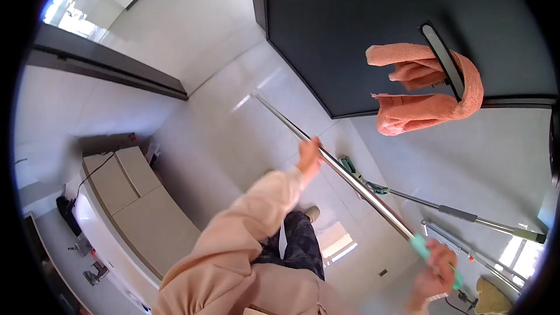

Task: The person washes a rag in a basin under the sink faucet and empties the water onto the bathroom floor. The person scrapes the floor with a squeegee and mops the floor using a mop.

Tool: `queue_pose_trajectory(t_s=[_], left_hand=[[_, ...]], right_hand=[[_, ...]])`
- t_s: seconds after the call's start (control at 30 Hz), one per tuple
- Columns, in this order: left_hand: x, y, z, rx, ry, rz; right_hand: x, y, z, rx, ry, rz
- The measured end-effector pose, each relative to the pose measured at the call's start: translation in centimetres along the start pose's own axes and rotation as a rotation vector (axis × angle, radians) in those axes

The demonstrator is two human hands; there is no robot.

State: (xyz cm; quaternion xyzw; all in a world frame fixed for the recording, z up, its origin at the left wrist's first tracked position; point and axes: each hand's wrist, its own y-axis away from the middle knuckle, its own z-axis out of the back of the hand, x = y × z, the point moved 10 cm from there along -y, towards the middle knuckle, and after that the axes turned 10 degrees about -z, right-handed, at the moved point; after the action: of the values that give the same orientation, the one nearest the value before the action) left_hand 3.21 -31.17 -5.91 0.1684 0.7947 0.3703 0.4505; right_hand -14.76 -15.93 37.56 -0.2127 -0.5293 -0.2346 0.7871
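A long shiny metal pole (361, 188) with a mint-green grip slants across the view. My left hand (309, 156) is closed around the upper part of its shaft, arm stretched forward. Around the green grip at the lower right, my right hand (438, 271) is wrapped. The pole's far end reaches toward the tiled floor (233, 140); what is fitted there is too small and pale to make out.
An orange towel (429, 111) hangs over the handle of a dark door (350, 29). Another pole with a green mop head (356, 172) leans at the right, beside further metal poles (466, 248). A drawer cabinet (149, 210) under a white basin stands at the left.
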Motion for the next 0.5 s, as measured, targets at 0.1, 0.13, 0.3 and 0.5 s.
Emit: queue_pose_trajectory(t_s=[0.1, 0.13, 0.3, 0.5], left_hand=[[-4.2, -8.9, 1.6, -0.004, 0.007, -0.088], [-5.5, -11.0, 1.8, 0.006, 0.05, -0.103], [-6.8, -19.4, 2.6, 0.05, -0.06, -0.085], [3.7, -13.7, 1.3, 0.191, -0.279, 0.05]], right_hand=[[-5.6, -2.7, -7.4, 0.143, -0.354, -0.202], [-6.6, -3.4, -10.1, 0.145, -0.319, -0.26], [-10.9, -4.0, -15.7, 0.173, -0.433, -0.346], [-13.7, 1.5, -6.1, 0.03, -0.228, -0.433]])
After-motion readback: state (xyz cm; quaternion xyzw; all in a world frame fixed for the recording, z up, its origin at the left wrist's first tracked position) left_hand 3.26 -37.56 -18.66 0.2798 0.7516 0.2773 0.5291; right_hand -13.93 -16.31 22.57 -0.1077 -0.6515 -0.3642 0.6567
